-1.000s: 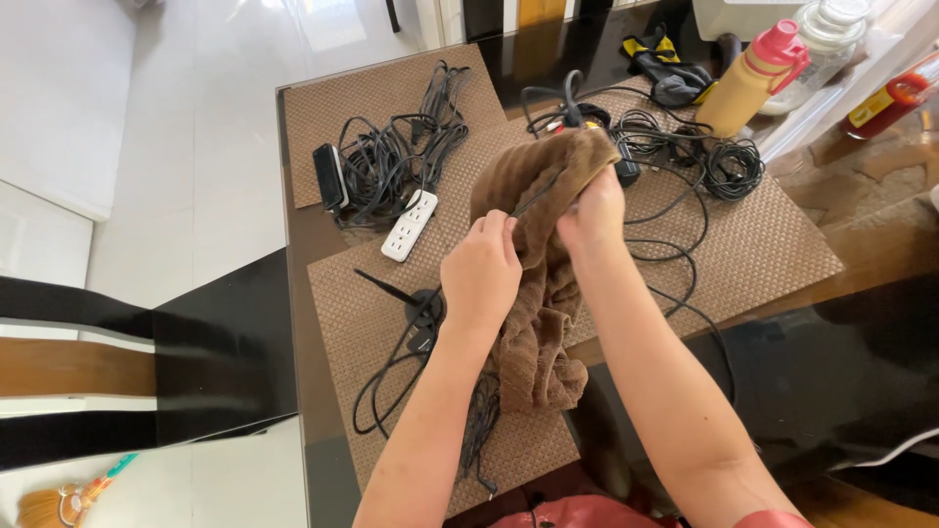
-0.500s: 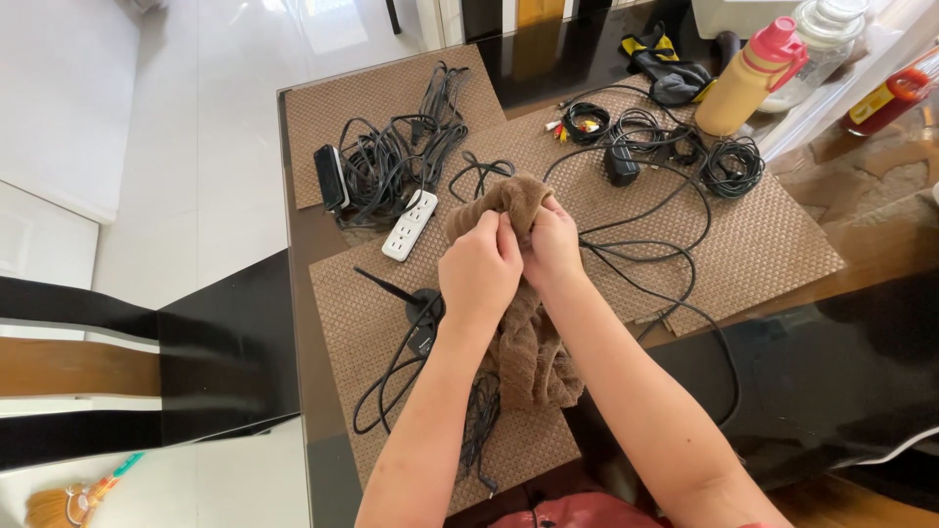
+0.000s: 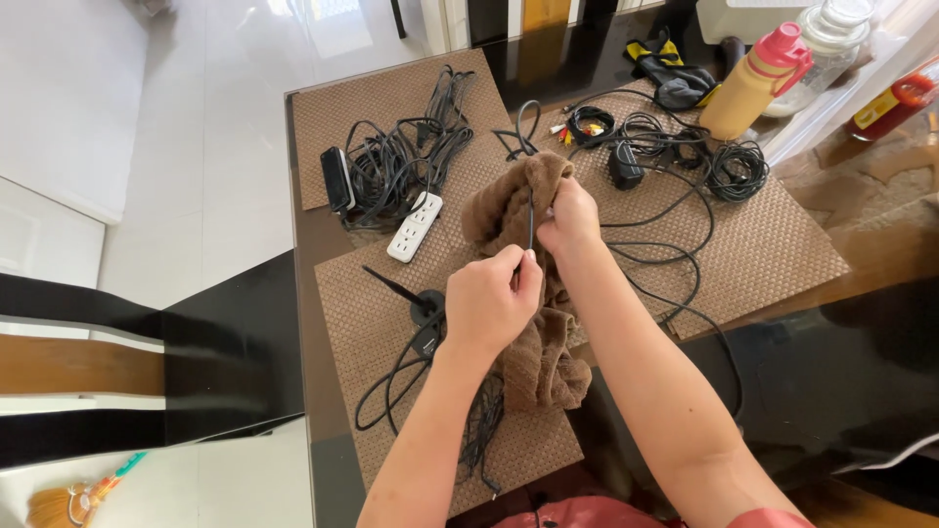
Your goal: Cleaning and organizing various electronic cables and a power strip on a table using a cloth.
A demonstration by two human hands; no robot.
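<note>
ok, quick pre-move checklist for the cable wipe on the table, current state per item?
1. Left hand pinching the black cable: ok, the fingers meet on it just below the towel fold.
2. Right hand holding the brown towel around the cable: ok.
3. Cable free of the towel's lower end: cannot tell, the hands hide it.
4. Cable's far end clear of the coiled cables: cannot tell, strands overlap.
5. White power strip out of the way: ok, it lies apart, left of the towel.
6. Yellow bottle upright and clear: ok.
</note>
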